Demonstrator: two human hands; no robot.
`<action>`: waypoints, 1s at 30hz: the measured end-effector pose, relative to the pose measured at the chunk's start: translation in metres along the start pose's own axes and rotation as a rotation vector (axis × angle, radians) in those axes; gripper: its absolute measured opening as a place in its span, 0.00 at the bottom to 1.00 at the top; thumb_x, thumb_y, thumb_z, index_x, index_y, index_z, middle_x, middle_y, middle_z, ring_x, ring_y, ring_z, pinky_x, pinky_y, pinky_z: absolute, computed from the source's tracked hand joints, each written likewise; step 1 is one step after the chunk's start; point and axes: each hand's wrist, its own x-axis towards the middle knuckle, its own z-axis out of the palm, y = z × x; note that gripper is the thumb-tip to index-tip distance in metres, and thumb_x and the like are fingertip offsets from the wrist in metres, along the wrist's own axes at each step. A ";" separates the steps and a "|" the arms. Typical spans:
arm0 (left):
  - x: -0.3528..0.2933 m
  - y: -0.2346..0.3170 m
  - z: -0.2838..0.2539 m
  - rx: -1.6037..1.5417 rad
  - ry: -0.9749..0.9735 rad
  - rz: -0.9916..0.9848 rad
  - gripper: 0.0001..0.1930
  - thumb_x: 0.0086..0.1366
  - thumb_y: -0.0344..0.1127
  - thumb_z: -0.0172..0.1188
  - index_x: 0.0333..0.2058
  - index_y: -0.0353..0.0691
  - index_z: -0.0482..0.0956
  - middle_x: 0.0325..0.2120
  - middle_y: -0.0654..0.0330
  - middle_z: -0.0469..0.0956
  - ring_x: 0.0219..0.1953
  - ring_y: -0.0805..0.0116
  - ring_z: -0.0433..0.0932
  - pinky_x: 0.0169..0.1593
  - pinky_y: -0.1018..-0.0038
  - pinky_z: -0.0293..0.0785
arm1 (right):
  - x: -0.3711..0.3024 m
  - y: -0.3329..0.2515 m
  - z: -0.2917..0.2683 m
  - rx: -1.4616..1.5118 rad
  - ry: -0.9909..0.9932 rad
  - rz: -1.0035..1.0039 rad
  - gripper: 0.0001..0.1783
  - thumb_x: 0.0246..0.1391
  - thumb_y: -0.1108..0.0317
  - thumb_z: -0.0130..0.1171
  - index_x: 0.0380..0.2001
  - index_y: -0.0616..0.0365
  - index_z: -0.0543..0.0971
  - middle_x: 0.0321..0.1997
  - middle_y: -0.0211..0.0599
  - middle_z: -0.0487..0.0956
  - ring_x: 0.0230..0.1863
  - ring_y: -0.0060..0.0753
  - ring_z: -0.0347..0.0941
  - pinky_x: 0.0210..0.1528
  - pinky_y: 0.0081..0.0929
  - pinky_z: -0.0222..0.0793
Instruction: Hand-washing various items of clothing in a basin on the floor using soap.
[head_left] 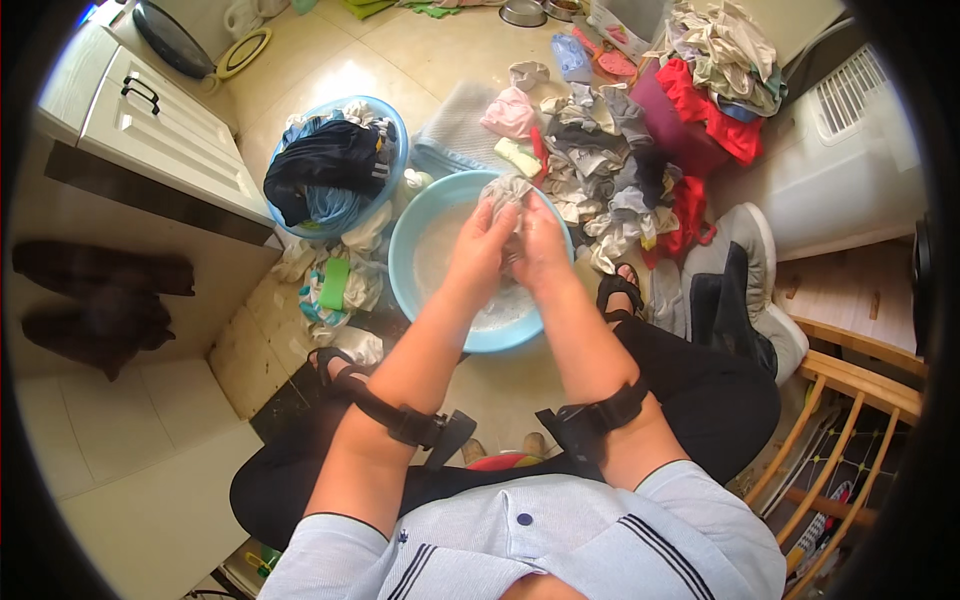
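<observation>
Above a light blue basin (403, 285) of cloudy, sudsy water (440, 245), both my hands are closed on a crumpled greyish-beige cloth (508, 190). My left hand (482, 243) grips it from the left, and my right hand (540, 242) from the right. The hands are close together, and most of the cloth bunches up beyond the fingertips toward the basin's far rim. Whether it is a sock or another garment, I cannot tell. Its lower part is hidden by my hands.
Left of the basin stands a blue tub (400, 130) heaped with dark clothes (330, 165). A green bar (335, 283) lies on clothes nearer me. To the right spreads a laundry pile (600, 150), with a white appliance (830, 150) and wooden rack (850, 400) beyond.
</observation>
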 end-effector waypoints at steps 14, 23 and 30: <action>-0.003 -0.003 -0.006 0.205 0.411 0.213 0.21 0.57 0.28 0.53 0.50 0.31 0.63 0.42 0.55 0.70 0.45 0.66 0.69 0.48 0.73 0.65 | -0.040 0.047 -0.057 0.149 -0.090 0.843 0.47 0.44 0.24 0.30 0.42 0.60 0.70 0.44 0.47 0.73 0.44 0.41 0.71 0.48 0.40 0.65; -0.059 -0.003 0.013 1.283 0.125 0.034 0.09 0.52 0.33 0.60 0.30 0.36 0.73 0.40 0.55 0.69 0.47 0.58 0.67 0.48 0.67 0.63 | 0.045 0.049 -0.060 0.762 0.154 0.284 0.18 0.56 0.58 0.43 0.44 0.58 0.68 0.41 0.35 0.73 0.46 0.30 0.70 0.43 0.24 0.70; 0.016 -0.015 -0.041 1.415 0.258 0.485 0.16 0.50 0.37 0.57 0.38 0.40 0.73 0.54 0.50 0.61 0.60 0.48 0.52 0.60 0.47 0.42 | -0.016 0.061 -0.027 0.249 -0.080 0.271 0.18 0.57 0.64 0.41 0.48 0.58 0.67 0.50 0.35 0.69 0.49 0.29 0.68 0.50 0.28 0.65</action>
